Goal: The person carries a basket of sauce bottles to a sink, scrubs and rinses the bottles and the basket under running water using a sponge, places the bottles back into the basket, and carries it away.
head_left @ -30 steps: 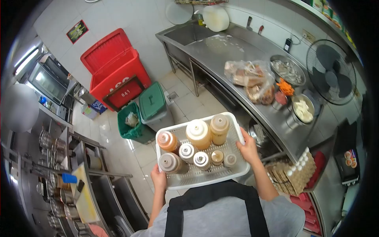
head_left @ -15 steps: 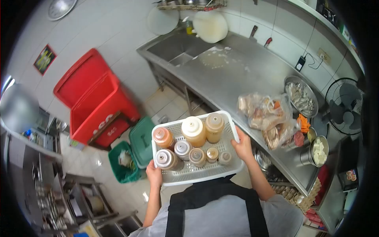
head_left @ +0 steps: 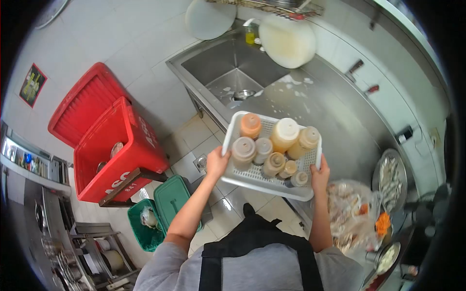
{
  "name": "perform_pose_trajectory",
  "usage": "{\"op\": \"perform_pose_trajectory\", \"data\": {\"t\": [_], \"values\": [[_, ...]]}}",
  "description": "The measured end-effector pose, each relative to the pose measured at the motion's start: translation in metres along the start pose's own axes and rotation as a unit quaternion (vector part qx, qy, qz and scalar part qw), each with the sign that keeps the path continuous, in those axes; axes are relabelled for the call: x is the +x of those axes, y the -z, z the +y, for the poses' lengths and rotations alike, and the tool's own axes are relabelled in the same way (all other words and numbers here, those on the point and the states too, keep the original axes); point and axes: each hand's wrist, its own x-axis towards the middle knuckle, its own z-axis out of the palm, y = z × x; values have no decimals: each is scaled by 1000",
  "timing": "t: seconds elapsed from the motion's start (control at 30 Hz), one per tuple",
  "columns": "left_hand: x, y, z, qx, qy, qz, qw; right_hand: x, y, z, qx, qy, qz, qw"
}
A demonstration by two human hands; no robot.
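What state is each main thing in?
Left hand: gripping basket
Right hand: gripping basket
Basket: held at both ends, loaded
Bottles: upright in basket
Cooler: lid open
Green bin: open, partly filled
Counter: wet patches
Clear bag: filled; tied or open, can't tell

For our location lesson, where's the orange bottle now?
In the head view, the orange bottle stands in the white basket, far left corner, nearest the sink.
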Motion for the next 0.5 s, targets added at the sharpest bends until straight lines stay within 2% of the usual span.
{"op": "perform_pose_trajectory", "data": {"t": [0.1, 0.2, 0.27, 0.33, 0.4, 0.5], "values": [[65, -33, 8, 3, -20, -28, 999, 50, -14, 22, 57, -11, -9, 998], [116, -64, 17, 31, -30, -35, 998, 88, -16, 30, 26, -78, -30, 996], [138, -74, 29, 45, -1, -56, 997, 103, -21, 51, -1, -47, 2, 999], [162, -99, 13, 42, -24, -72, 996, 120, -25, 89, -17, -14, 14, 1000], [174, -116, 0, 13, -51, -53, 997, 126, -31, 79, 10, -34, 17, 999], [170, -91, 16, 5, -6, -96, 995, 139, -23, 71, -115, -17, -21, 993]]}}
